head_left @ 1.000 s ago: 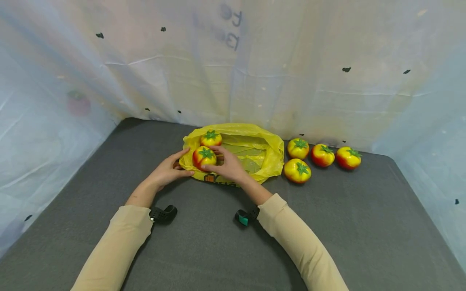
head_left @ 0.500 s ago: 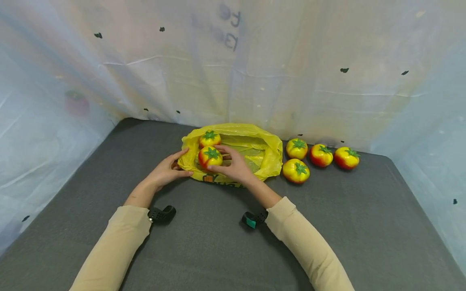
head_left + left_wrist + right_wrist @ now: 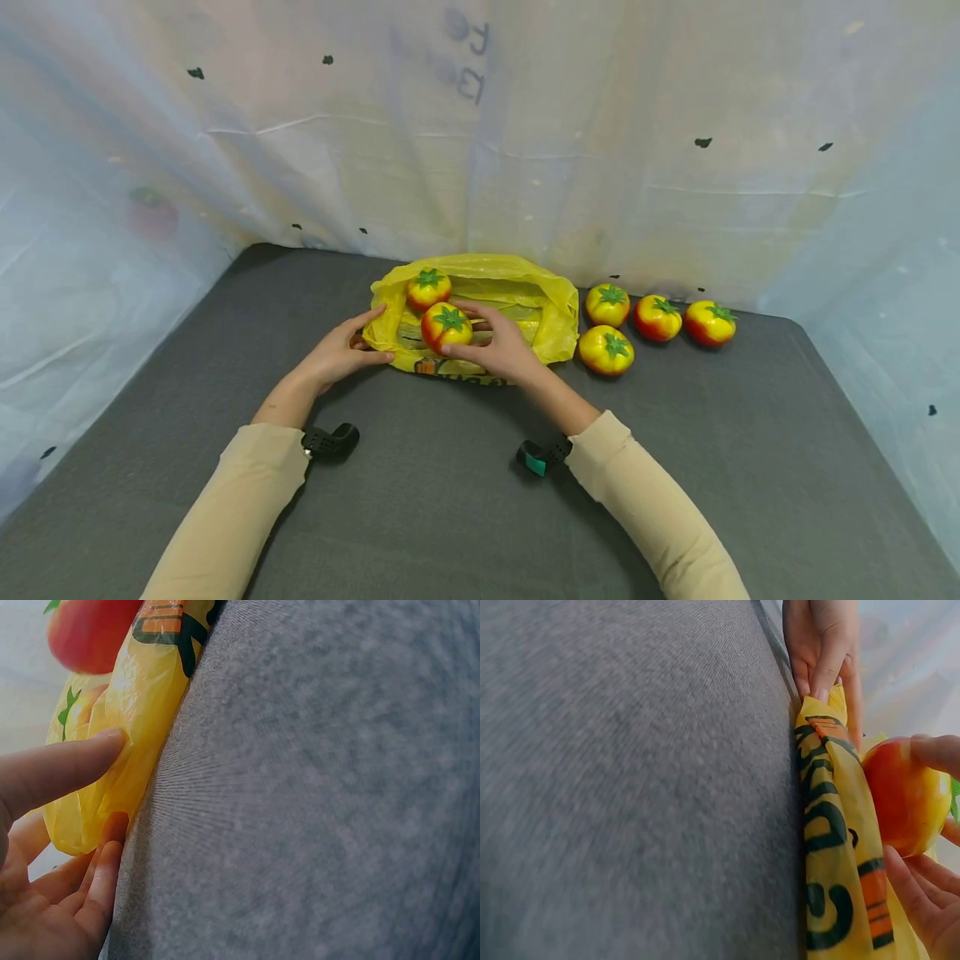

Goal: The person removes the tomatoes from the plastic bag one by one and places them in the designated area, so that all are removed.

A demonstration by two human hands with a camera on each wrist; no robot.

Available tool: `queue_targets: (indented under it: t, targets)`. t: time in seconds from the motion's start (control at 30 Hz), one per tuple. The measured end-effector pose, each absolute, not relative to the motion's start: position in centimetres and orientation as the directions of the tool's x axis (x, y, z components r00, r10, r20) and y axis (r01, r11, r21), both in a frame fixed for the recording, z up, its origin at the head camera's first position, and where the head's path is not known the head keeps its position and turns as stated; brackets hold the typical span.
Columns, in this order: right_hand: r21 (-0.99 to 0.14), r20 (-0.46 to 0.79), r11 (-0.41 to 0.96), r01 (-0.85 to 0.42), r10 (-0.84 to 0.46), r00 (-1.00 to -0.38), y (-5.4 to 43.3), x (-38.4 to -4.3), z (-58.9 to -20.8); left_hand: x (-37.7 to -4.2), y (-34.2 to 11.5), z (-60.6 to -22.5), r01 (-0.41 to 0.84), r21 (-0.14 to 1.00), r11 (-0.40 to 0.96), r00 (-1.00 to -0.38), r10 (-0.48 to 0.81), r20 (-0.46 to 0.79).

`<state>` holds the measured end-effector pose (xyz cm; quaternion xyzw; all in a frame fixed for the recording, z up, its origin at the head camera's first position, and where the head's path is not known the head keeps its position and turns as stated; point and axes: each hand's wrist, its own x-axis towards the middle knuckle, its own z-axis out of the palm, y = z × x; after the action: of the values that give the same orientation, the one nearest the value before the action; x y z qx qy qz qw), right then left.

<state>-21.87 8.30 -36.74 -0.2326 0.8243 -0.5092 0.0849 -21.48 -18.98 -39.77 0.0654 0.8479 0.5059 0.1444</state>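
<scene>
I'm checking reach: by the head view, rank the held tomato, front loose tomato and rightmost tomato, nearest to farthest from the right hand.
1. Held tomato: in the right hand.
2. Front loose tomato: just right of the bag.
3. Rightmost tomato: at the far right.

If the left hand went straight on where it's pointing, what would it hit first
The yellow bag, most likely: the left hand is touching its left end. Beyond that, depth is unclear.
</scene>
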Motion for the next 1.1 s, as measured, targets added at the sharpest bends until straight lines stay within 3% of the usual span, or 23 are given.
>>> queue_targets:
  t: [0.53,1.1]
  targets:
    - [-0.865,0.058,0.432,-0.255,-0.418,-0.907,10.6,-20.7,-35.5,-21.7,-19.2,-39.7,-0.032,0.863,0.504,-0.95,0.254,-0.184]
    - [-0.824,0.094,0.482,-0.297,-0.4,-0.912,12.5,-20.2,-35.4,-21.7,-19.7,-39.7,-0.032,0.851,0.524,-0.949,0.251,-0.19]
